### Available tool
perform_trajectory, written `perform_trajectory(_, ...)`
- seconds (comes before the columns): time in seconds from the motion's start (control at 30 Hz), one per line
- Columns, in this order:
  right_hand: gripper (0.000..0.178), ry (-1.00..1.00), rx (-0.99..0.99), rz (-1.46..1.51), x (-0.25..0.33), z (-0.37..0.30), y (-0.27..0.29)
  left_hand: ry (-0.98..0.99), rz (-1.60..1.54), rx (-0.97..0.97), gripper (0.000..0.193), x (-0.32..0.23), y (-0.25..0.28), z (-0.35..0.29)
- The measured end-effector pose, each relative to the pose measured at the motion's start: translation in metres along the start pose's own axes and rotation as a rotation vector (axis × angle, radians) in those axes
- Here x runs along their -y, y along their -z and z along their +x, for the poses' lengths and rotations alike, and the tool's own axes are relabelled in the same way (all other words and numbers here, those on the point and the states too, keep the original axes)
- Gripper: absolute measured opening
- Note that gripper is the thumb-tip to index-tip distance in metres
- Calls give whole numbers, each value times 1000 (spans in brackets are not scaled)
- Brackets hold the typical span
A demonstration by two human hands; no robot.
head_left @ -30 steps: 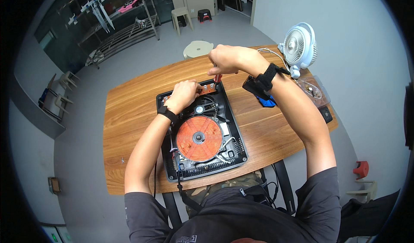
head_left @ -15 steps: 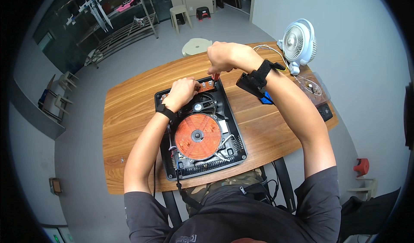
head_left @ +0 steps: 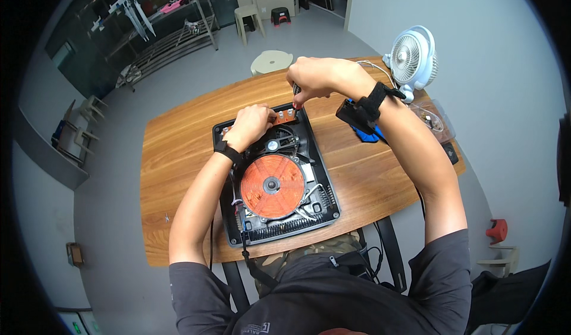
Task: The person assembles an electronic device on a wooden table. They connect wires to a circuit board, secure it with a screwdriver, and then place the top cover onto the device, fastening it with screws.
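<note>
An opened induction cooker (head_left: 334, 207) lies on the table in front of me, its round copper coil (head_left: 256, 183) and a cooling fan (head_left: 284, 140) exposed. Along its far edge runs a narrow orange-brown circuit board (head_left: 287, 116). My left hand (head_left: 252, 122) is closed over the left and middle part of this board, fingers bent onto it; their tips are partly hidden. In my right hand (head_left: 315, 78) is a screwdriver (head_left: 296, 89) with a black and red handle, held upright. Its lower end meets the board's right end, where the exact contact is too small to tell.
To the far right stand a white fan (head_left: 410, 58) and a clear tray (head_left: 443, 121) with small parts. A blue item (head_left: 367, 134) lies under my right wrist. Small metal pieces (head_left: 167, 218) sit at the table's left. Beyond the far edge is a round stool (head_left: 272, 61).
My right wrist has shifted a little to the right and its grip has turned, showing more of the screwdriver's handle. My left hand stays on the board.
</note>
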State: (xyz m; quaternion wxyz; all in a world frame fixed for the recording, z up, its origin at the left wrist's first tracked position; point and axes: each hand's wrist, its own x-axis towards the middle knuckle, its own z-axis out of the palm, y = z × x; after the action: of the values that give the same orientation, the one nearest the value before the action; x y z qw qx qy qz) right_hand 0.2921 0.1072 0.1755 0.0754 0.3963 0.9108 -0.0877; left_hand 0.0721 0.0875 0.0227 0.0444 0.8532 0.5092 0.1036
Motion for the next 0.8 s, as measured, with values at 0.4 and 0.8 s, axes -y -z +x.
perform_trajectory(0.4, 30, -17, -28, 44, 8, 3, 0, -44, 16, -39, 29, 7, -4, -2)
perform_trajectory(0.8, 43, 68, -247, 7, -15, -18, -21, -82, 43, -89, 11, -3, -4, 6)
